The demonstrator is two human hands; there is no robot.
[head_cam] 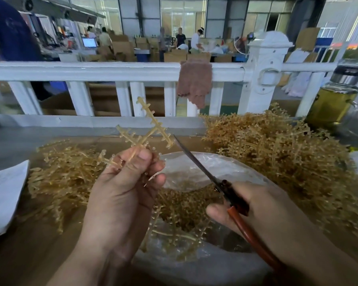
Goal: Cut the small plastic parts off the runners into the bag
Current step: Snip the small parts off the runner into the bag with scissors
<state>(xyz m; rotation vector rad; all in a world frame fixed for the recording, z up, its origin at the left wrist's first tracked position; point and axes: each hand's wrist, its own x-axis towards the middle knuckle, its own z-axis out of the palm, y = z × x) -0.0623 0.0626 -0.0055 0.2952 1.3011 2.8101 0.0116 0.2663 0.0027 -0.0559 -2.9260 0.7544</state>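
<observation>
Nearest, the right hand (262, 205) wraps round the red-handled scissors (196, 162), blades seemingly together, the tip just beside the cross-shaped runner (151, 131) that the left hand (120, 195) pinches between thumb and fingers above the clear bag (194, 269). To cut well, I judge, keep the runner over the bag's mouth and snip each small part close at its stem. Runner heaps (277, 145) crowd the bag and could swallow strays; farther off, a brown glove (194, 81) hangs on the white railing (91, 71).

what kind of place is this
Most likely a factory floor: heaps of moulded runners, stacked cardboard boxes behind the white railing, and workers in a big hall.
</observation>
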